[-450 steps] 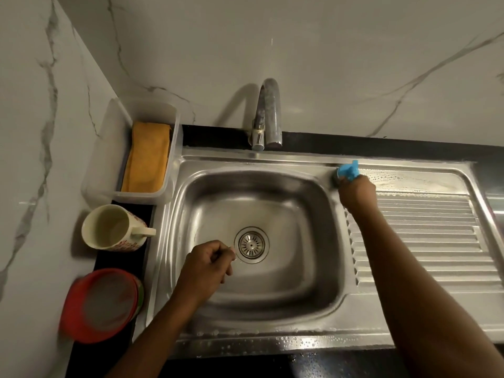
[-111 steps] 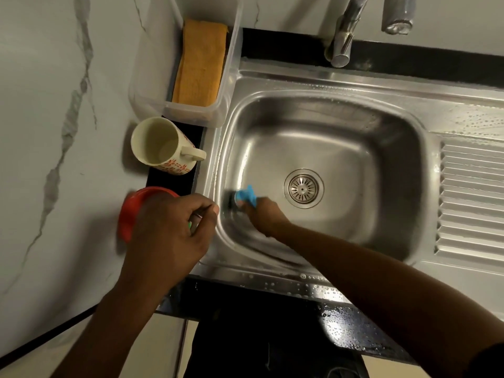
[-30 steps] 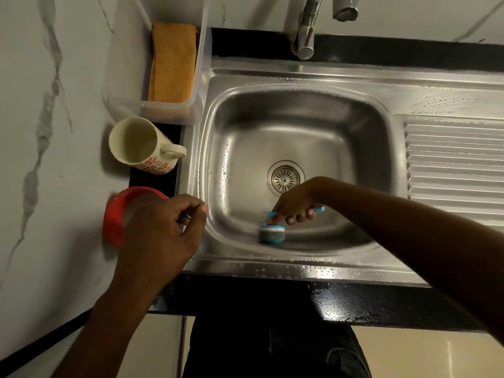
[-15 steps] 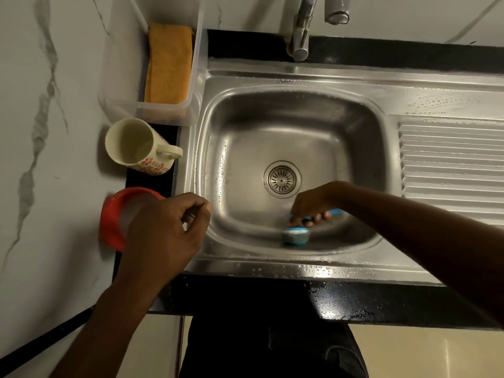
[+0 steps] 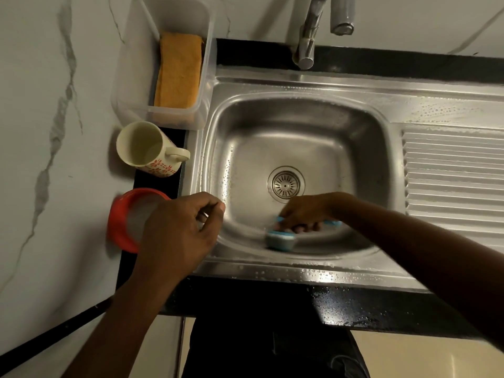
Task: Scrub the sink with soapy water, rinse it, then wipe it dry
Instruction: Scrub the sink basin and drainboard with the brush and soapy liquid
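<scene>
my right hand (image 5: 305, 211) grips the blue plastic handle of the round scrubbing brush (image 5: 281, 238), its blurred head down on the front floor of the wet stainless steel sink (image 5: 300, 121), while my left hand (image 5: 180, 230) hovers over the sink's left rim, fingers curled round nothing.

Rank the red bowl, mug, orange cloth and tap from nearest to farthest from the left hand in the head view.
From the left hand:
1. red bowl, just to its left, partly hidden by it.
2. mug, on the counter behind the bowl.
3. orange cloth, in the clear tub at the back left.
4. tap, behind the sink, off to the right.
</scene>
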The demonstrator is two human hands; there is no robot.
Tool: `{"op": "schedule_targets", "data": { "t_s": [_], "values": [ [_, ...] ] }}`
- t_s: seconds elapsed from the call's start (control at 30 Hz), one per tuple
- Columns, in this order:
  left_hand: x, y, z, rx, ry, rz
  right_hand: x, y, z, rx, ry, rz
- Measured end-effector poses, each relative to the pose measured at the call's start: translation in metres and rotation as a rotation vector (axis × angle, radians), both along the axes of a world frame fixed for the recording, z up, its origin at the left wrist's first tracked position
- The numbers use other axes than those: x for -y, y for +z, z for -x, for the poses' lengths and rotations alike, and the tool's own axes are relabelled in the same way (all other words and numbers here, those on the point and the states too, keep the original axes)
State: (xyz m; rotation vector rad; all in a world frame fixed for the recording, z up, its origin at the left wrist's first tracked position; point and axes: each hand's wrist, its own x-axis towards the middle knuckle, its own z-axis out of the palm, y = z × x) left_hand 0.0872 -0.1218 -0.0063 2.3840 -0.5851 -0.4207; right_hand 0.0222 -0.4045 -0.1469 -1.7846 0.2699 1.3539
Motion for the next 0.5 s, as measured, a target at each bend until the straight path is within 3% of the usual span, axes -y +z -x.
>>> {"op": "schedule_targets", "data": {
  "t_s": [0.1, 0.2, 0.37, 0.5],
  "values": [
    [0.000, 0.000, 0.000, 0.008, 0.004, 0.007, 0.043, -0.005, 0.020, -0.154, 0.072, 0.103],
    [-0.001, 0.003, 0.000, 0.005, 0.009, 0.007, 0.019, -0.014, 0.004, -0.113, 0.140, 0.154],
    [-0.003, 0.004, 0.001, 0.009, -0.013, -0.002, -0.070, -0.009, -0.053, -0.010, -0.104, -0.062],
    [-0.004, 0.007, 0.002, -0.003, -0.021, 0.009, -0.038, 0.013, -0.034, -0.013, -0.044, -0.076]
  ]
}}
